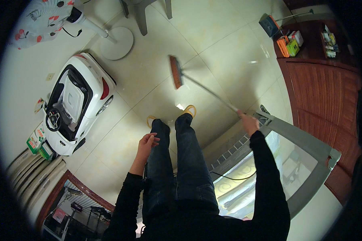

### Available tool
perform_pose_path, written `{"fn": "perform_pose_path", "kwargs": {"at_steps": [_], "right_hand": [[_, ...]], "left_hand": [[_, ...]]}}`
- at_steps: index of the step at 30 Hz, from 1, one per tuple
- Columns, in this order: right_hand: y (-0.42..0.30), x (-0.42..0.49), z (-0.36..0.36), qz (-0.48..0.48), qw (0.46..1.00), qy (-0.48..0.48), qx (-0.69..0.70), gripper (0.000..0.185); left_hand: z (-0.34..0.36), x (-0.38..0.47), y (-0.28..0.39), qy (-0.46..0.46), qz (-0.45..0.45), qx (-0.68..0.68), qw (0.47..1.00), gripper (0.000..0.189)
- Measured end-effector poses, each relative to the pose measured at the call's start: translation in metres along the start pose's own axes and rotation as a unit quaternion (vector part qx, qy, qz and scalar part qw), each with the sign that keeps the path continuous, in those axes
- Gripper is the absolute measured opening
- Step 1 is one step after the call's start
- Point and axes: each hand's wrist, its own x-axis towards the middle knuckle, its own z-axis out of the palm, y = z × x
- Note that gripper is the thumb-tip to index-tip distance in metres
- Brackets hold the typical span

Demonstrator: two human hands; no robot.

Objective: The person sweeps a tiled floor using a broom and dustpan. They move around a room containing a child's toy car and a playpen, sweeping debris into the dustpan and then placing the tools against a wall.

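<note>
My right hand (pixel 249 123) grips the upper end of a long-handled broom (pixel 209 90), off to my right. Its slanting handle leads to a brush head (pixel 176 71) with reddish-orange bristles, slightly blurred, over the tiled floor (pixel 157 90) beyond my feet. My left hand (pixel 148 143) holds nothing and hangs in front of my left thigh, its fingers loosely curled and apart. Below are my jeans (pixel 185 156) and yellow slippers (pixel 190 110).
A white ride-on toy car (pixel 92 90) stands left, near a round-based white pedestal (pixel 117 43) and grey stool legs (pixel 141 18). To my right are a glass-topped grey chest freezer (pixel 307 144) and a reddish wooden cabinet (pixel 322 87). A dustpan (pixel 270 25) stands at the back right.
</note>
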Motion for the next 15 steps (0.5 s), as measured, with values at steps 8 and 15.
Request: {"fn": "perform_pose_path", "kwargs": {"at_steps": [8,15], "right_hand": [[0.097,0.052,-0.024,0.091,0.993,0.069,-0.020,0.057],[0.065,-0.022,-0.014,-0.017,0.990,0.108,0.085,0.058]], "left_hand": [[0.048,0.004,-0.005,0.015,0.009,-0.026,1.000,0.025],[0.084,0.011,-0.006,0.013,0.009,-0.013,1.000,0.026]]}}
